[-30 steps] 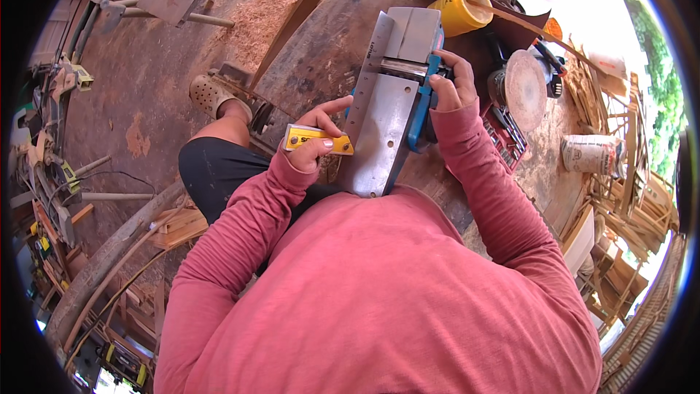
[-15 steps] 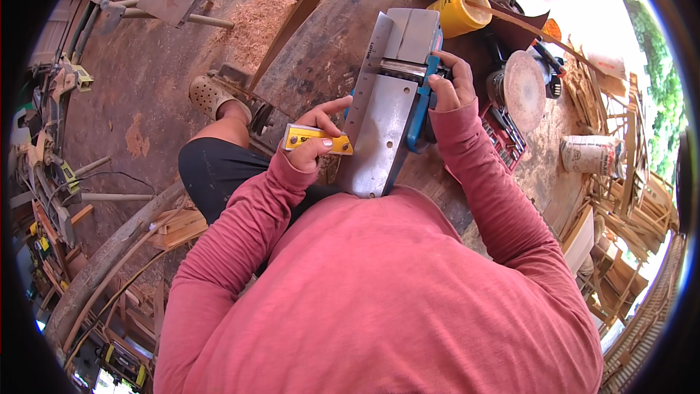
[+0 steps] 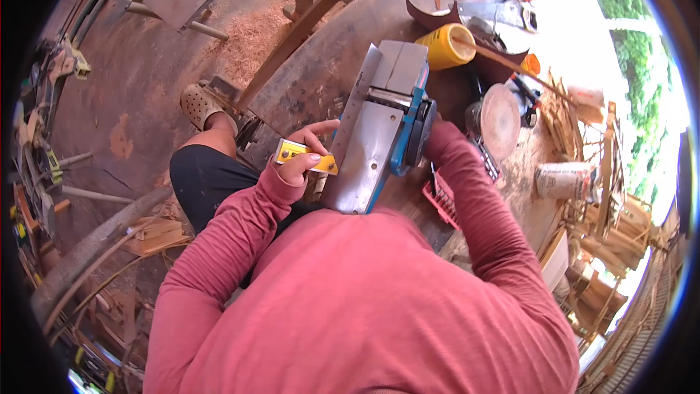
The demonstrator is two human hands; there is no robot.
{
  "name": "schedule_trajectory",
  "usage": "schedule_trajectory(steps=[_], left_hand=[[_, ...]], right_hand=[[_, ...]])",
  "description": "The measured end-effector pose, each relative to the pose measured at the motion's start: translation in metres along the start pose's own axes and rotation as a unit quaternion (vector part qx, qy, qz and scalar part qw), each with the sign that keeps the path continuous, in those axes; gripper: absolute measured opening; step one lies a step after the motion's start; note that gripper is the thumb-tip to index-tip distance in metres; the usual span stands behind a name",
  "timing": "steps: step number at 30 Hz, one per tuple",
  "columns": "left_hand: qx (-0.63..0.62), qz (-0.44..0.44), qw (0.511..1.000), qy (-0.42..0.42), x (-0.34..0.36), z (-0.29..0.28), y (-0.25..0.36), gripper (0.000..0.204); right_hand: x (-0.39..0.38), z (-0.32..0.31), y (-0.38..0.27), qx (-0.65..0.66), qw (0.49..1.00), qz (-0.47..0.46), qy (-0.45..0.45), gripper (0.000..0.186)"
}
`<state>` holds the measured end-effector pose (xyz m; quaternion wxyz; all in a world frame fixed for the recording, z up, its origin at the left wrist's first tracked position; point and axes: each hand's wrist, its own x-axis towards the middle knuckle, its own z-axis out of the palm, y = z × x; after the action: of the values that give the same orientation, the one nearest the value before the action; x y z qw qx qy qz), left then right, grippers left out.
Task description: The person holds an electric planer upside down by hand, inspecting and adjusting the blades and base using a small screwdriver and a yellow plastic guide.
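Note:
An electric hand planer with a blue body lies upside down close against my body, its metal sole facing up. My left hand pinches the yellow handle of a try square between thumb and fingers. The square's long ruled steel blade stands along the left edge of the planer's sole. My right hand is at the planer's right side, beside a round dark part of the body. Its fingers are hidden there, so their grip does not show.
Right of the planer, a red case of small tools and a round disc lie on the wooden bench. A yellow tub, a stick and a handsaw are farther back. A white bucket stands at the right.
My right hand has gone from the sole's edge by the cutter to lower on the planer's right side. The planer has tipped a little, baring its round side part. The left hand keeps the square.

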<state>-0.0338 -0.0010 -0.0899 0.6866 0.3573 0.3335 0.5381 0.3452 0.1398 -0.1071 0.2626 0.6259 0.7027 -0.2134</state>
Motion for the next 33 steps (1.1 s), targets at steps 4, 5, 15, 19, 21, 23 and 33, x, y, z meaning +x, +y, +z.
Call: schedule_trajectory(steps=[4,5,15,19,21,23,33], left_hand=[[-0.108,-0.002,0.992,0.066,-0.005,0.002,0.006,0.016],[-0.115,0.0,0.99,0.083,-0.005,0.001,0.008,0.016],[-0.137,0.039,0.975,0.17,0.038,-0.012,-0.008,0.012],[-0.13,0.045,0.974,0.178,0.045,-0.018,-0.011,0.012],[-0.12,0.041,0.975,0.181,0.046,-0.024,-0.015,0.011],[-0.121,0.048,0.976,0.176,0.05,-0.024,-0.017,0.01],[-0.033,0.043,0.982,0.178,0.049,-0.016,-0.014,0.013]], right_hand=[[-0.017,-0.026,-0.032,0.11,0.989,0.041,0.087,0.051],[-0.029,-0.04,-0.044,0.148,0.98,0.094,0.094,0.051],[-0.087,-0.162,-0.11,0.426,0.781,-0.207,0.408,0.052],[-0.049,-0.175,-0.152,0.205,0.82,-0.363,0.392,0.08],[-0.05,-0.177,-0.188,0.403,0.832,-0.306,0.226,0.085],[-0.036,-0.174,-0.195,0.286,0.858,-0.389,0.175,0.085],[-0.024,-0.161,-0.194,0.265,0.86,-0.386,0.203,0.082]])
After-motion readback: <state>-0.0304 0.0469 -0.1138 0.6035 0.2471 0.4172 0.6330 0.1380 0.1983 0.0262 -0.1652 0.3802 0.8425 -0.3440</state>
